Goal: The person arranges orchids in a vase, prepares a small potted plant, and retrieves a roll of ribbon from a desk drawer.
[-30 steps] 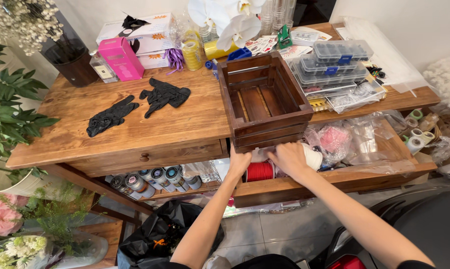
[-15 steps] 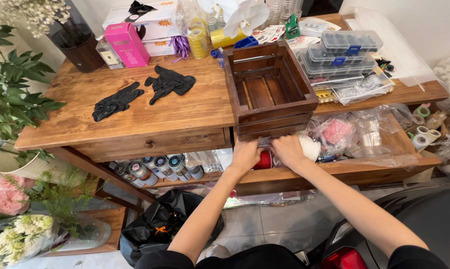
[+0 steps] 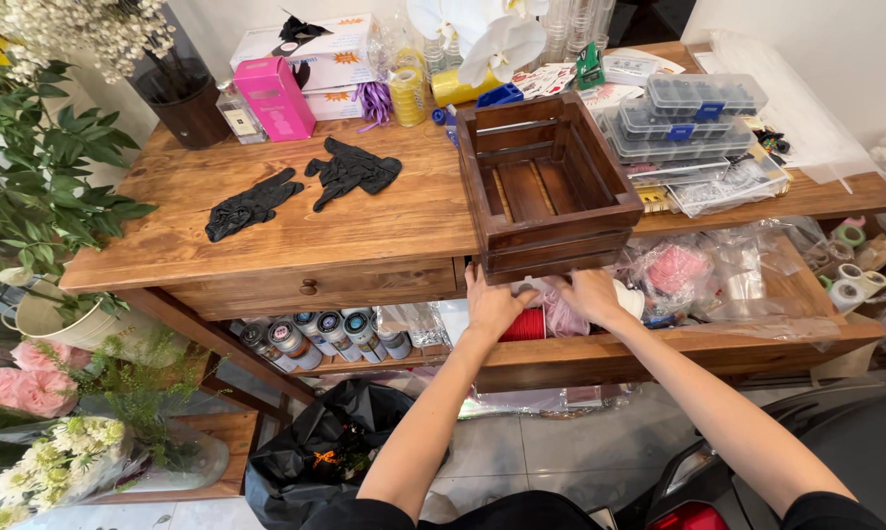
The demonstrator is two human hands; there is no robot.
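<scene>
My left hand (image 3: 492,305) and my right hand (image 3: 593,294) reach into an open wooden drawer (image 3: 659,353) under the tabletop. Between them lies a red spool (image 3: 527,325), with a pinkish bag (image 3: 564,316) beside it. The left hand rests over the spool's left end, fingers tucked under the table edge. The right hand's fingers are hidden among the bags, so its hold is unclear. Just above the hands an empty dark wooden crate (image 3: 544,186) overhangs the table edge.
Two black gloves (image 3: 306,186) lie on the wooden table (image 3: 364,231). Boxes, a pink carton (image 3: 274,96) and clear organiser cases (image 3: 693,113) stand at the back. Jars (image 3: 325,334) fill a lower shelf. Plastic bags and tape rolls (image 3: 850,270) fill the drawer's right. Flowers (image 3: 31,393) at the left.
Both hands have stayed in the drawer by the red spool, shifting slightly. The camera has moved a little; the crate has not moved.
</scene>
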